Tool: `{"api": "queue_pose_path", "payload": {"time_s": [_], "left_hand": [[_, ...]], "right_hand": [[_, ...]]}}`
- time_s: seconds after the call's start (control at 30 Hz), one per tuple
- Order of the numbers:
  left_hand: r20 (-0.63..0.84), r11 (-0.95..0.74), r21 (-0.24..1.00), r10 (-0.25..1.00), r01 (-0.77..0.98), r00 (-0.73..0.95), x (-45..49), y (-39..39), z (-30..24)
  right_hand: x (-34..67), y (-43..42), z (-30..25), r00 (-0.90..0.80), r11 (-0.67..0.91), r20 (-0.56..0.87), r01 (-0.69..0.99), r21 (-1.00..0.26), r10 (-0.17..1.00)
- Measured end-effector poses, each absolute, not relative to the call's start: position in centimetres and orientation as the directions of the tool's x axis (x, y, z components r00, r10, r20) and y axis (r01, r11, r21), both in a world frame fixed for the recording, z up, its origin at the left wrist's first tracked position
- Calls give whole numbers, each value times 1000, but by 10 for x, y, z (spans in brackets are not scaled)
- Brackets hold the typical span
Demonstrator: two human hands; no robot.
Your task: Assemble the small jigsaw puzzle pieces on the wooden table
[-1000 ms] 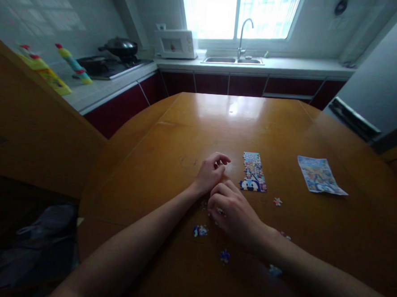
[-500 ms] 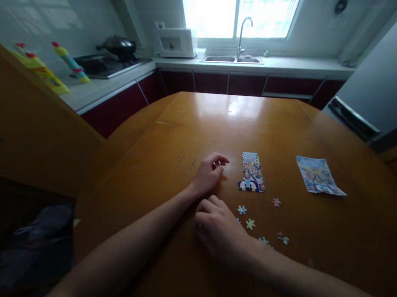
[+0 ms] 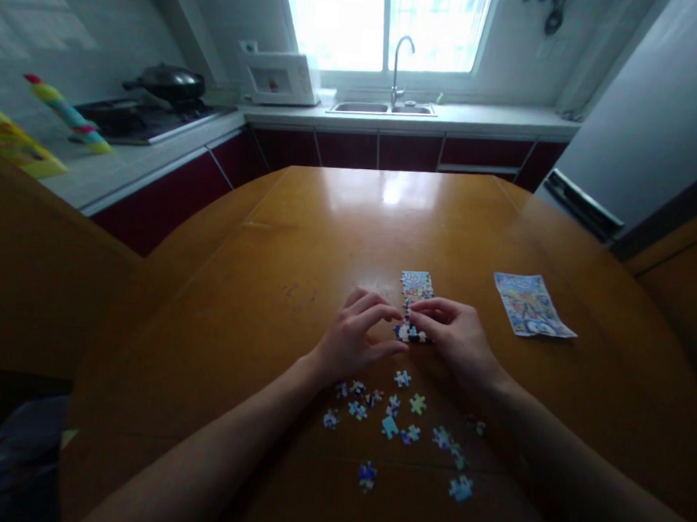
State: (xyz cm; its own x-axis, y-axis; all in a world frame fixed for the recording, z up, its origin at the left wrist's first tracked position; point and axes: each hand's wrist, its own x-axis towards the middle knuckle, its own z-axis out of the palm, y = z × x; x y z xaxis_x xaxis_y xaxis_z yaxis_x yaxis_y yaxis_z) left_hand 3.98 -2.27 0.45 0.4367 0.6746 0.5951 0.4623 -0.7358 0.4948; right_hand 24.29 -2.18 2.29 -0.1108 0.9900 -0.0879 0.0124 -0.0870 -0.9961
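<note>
A partly joined jigsaw puzzle (image 3: 418, 284) lies on the wooden table, its lower part covered by my fingers. At its lower left edge is my left hand (image 3: 361, 331), thumb and fingers apart, the tips at the puzzle's border. My right hand (image 3: 454, 330) reaches over from the right, thumb and forefinger pinched at the puzzle's left side on a small puzzle piece, mostly hidden by the fingertips. Loose pieces lie scattered nearer to me, among them a yellowish piece (image 3: 418, 405), a teal piece (image 3: 389, 427) and a dark blue piece (image 3: 367, 475).
To the right lies a creased picture sheet (image 3: 531, 305) with a similar print. The wooden table (image 3: 327, 228) has a rounded edge. Beyond it are a sink (image 3: 361, 107), a microwave (image 3: 280, 80), a stove with a wok (image 3: 171, 83) and bottles on the counter.
My right hand has moved up and forward from the loose pieces to the puzzle. My left hand has come to the puzzle's edge. More loose pieces show, and the view has turned slightly right.
</note>
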Motion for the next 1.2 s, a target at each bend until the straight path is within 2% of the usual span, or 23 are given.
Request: {"api": "queue_pose_path", "payload": {"time_s": [0.27, 0.4, 0.63, 0.77, 0.87, 0.93, 1.2], "left_hand": [[640, -757, 456, 644, 468, 419, 39, -19, 3], [633, -750, 454, 652, 482, 418, 38, -18, 3], [602, -729, 519, 683, 447, 415, 38, -17, 2], [607, -723, 535, 689, 438, 395, 37, -15, 2], [602, -714, 541, 698, 445, 388, 37, -16, 4], [600, -717, 543, 695, 436, 396, 37, -17, 5], [619, -743, 533, 669, 405, 413, 38, -16, 5]], "right_hand": [[242, -29, 22, -156, -149, -138, -58, -987, 978], [241, -28, 20, -188, -126, -117, -37, -991, 975], [244, -25, 22, -258, -22, -38, 65, -998, 965], [244, -24, 19, -247, -46, -46, 2, -999, 968], [242, -25, 16, -173, -73, -62, -58, -996, 983], [241, -27, 15, -145, -63, -55, -52, -997, 988], [239, -29, 17, -218, 21, 14, 30, -999, 976]]}}
